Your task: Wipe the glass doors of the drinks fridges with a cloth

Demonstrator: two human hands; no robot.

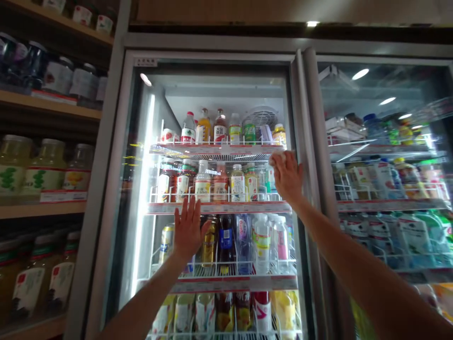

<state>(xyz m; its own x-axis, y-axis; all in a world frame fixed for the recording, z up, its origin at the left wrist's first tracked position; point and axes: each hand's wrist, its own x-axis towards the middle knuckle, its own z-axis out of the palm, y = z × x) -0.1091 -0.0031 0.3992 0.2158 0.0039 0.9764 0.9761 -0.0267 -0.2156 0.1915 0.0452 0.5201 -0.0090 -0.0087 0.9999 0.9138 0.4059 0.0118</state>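
A closed glass door (215, 78) of a drinks fridge stands in front of me, with its silver frame (115, 189) around it. My left hand (189, 231) is open, palm toward the glass and fingers spread, at the height of the third shelf of bottles. Higher up and to the right, my right hand (288, 174) presses a small white cloth (278, 158) against the glass near the door's right edge. Most of the cloth is hidden under its fingers. Behind the glass, several shelves hold bottles (238, 182) and cans (208, 243).
A second glass door (382, 118) with more drinks is on the right, past a vertical metal handle bar (320, 141). Wooden shelves (46, 208) with jars (44, 165) stand on the left. Ceiling lights reflect in the glass.
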